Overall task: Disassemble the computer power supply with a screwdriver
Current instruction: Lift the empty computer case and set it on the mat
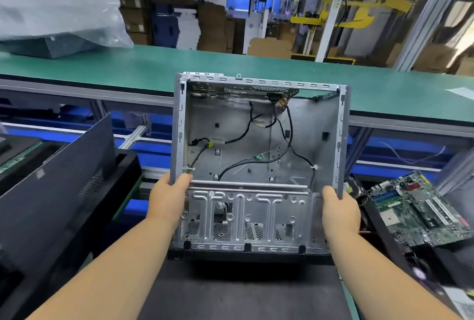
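A bare silver computer case [259,140] is held up in front of me, open side toward the camera, with loose black cables [287,137] hanging inside and no boards in it. My left hand [168,197] grips its left edge near the lower part, thumb curled over the rim. My right hand [339,208] grips the right edge in the same way. The case's bottom end sits at or just above a black surface [243,291]. No screwdriver or power supply unit is visible.
A green motherboard [420,212] lies on a black tray at the right. A black side panel [59,188] leans at the left. A green conveyor bench [230,68] runs across behind, with a plastic-wrapped grey case [56,16] at far left.
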The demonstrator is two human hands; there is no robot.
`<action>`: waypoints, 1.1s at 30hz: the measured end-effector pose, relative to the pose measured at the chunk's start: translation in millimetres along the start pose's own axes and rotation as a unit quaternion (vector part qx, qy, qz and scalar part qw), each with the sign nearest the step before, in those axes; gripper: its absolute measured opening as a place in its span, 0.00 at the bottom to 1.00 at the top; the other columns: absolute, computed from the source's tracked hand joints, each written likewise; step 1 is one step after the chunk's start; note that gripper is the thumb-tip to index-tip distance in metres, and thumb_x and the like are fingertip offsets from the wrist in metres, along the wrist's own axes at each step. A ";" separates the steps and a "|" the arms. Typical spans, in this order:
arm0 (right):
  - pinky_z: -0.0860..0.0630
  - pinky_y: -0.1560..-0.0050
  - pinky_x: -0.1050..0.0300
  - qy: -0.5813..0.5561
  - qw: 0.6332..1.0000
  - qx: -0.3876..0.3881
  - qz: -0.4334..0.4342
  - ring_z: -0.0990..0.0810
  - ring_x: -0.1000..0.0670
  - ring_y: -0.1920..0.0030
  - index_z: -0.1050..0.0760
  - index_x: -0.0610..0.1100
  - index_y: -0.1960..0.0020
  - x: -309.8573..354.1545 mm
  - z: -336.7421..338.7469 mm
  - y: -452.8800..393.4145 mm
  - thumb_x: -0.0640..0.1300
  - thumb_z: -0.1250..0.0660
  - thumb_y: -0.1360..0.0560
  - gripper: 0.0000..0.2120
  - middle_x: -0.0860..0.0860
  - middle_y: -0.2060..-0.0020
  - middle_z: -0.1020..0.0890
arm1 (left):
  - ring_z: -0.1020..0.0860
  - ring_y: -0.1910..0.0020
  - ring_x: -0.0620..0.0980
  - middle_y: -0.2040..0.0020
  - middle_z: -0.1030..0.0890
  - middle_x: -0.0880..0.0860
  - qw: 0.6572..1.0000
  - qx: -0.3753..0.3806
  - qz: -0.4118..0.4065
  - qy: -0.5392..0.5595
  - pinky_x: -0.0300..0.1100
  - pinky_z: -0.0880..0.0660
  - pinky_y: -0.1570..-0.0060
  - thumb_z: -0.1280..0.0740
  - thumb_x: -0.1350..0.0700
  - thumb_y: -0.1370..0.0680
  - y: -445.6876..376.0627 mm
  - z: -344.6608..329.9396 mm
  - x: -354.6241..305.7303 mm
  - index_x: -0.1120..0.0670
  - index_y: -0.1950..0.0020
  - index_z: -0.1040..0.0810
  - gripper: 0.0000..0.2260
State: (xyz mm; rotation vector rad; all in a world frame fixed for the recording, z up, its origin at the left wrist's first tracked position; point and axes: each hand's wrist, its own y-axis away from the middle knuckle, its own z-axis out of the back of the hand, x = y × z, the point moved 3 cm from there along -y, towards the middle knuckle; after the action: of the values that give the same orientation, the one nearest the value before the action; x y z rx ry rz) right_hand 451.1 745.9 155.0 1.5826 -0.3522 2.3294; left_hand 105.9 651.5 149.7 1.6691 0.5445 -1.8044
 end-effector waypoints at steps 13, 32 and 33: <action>0.37 0.69 0.54 -0.064 0.997 -0.024 0.030 0.36 0.50 0.72 0.35 0.49 0.70 -18.3 -26.3 -15.0 0.53 0.40 0.33 0.10 0.55 0.76 0.33 | 0.24 0.58 0.49 0.57 0.20 0.50 0.998 0.007 -0.054 0.015 0.42 0.30 0.63 0.33 0.51 0.22 -23.6 -7.5 7.5 0.45 0.55 0.22 0.02; 0.32 0.57 0.72 -0.132 0.990 0.021 0.037 0.25 0.60 0.60 0.29 0.48 0.53 -40.4 -71.0 -63.7 0.47 0.40 0.32 0.08 0.57 0.62 0.25 | 0.23 0.53 0.40 0.53 0.20 0.40 0.999 0.024 -0.027 0.016 0.39 0.31 0.54 0.33 0.48 0.23 -90.8 -41.7 43.7 0.41 0.51 0.23 0.02; 0.32 0.52 0.65 -0.131 0.990 0.039 0.016 0.26 0.52 0.58 0.30 0.48 0.52 -45.6 -72.4 -64.7 0.48 0.39 0.30 0.08 0.56 0.60 0.25 | 0.24 0.52 0.40 0.52 0.21 0.39 0.999 0.034 -0.012 0.009 0.41 0.31 0.51 0.34 0.48 0.21 -92.4 -42.1 47.8 0.41 0.49 0.24 0.03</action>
State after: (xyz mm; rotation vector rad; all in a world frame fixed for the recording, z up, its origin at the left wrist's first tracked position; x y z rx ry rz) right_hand 429.4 827.1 88.5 1.9408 -0.3498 2.1850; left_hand 73.4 739.2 87.7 1.7319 0.5179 -1.8447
